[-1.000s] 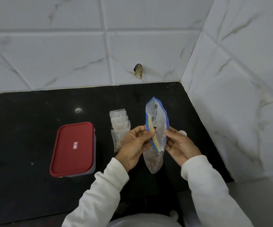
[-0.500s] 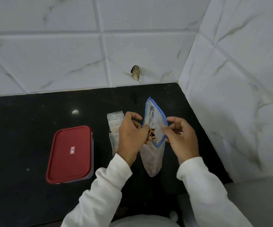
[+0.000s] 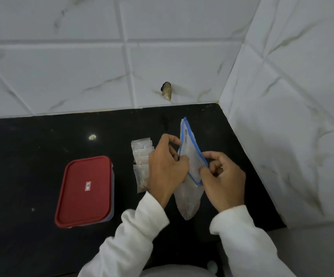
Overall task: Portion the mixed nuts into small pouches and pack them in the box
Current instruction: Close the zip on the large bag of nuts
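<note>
A clear zip bag [image 3: 190,198] with a blue sealing strip hangs upright above the black counter, its mouth pulled apart. My left hand [image 3: 166,170] pinches the left lip of the mouth and my right hand [image 3: 223,180] pinches the right lip. What the bag holds is blurred. A row of several small clear pouches [image 3: 142,160] lies on the counter just left of my left hand, partly hidden by it. A box with a red lid [image 3: 85,190] sits shut farther left.
The black counter [image 3: 32,156] ends at a white tiled wall behind and another on the right, forming a corner. A small chipped hole [image 3: 167,92] marks the back wall. A pale speck [image 3: 92,137] lies on the counter.
Both hands have shifted their grip along the blue strip and pulled the bag's mouth wider. The view has tilted slightly, so everything sits a little lower in the frame.
</note>
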A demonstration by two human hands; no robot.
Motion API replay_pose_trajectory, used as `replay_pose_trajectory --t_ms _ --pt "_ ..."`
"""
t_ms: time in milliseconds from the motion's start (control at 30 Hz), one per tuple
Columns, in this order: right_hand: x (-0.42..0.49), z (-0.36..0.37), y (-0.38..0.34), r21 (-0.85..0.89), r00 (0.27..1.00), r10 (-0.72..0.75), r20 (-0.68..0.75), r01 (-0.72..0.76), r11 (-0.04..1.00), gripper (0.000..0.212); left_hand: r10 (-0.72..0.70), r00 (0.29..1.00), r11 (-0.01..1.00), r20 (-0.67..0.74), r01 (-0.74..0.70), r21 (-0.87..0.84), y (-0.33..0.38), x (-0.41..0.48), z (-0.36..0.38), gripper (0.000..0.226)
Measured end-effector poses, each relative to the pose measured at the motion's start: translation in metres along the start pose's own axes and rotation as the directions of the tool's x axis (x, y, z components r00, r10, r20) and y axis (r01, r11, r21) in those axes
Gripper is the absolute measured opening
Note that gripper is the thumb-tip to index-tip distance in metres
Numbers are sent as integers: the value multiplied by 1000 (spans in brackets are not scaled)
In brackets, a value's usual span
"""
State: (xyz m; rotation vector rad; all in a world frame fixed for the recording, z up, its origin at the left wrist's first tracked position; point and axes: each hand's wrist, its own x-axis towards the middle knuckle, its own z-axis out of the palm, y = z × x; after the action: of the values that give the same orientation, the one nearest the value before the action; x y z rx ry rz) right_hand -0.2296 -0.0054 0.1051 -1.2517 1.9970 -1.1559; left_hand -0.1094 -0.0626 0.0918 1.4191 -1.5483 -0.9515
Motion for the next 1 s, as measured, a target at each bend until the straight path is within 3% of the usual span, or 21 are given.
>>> replay_pose_trajectory --t_ms 133,300,467,700,800,933,1000 --pt "0 1 6 -51 1000 16 -23 -17 999 29 -119 982 993 147 119 10 -8 1 1 39" --pt "0 -2 4 -31 999 41 3 -41 999 31 -317 927 946 199 293 141 -16 29 2 52" --pt "-9 -2 -6 -142 974 120 194 -93 985 55 -240 953 952 183 195 235 -21 72 0 50" --pt "-13 0 -5 -205 945 180 274 -126 971 59 -269 918 939 292 183 290 -21 116 14 38" --pt "-13 -16 -19 -168 972 114 203 -81 983 53 -167 957 962 236 106 251 -14 128 16 32" --pt "-20 -41 -36 -131 994 -110 -19 106 986 44 -43 999 996 4 42 80 9 146 3 19" --pt "-17 -43 -31 -138 998 -57 -21 54 989 41 -139 984 990 113 136 27 14 154 -4 16"
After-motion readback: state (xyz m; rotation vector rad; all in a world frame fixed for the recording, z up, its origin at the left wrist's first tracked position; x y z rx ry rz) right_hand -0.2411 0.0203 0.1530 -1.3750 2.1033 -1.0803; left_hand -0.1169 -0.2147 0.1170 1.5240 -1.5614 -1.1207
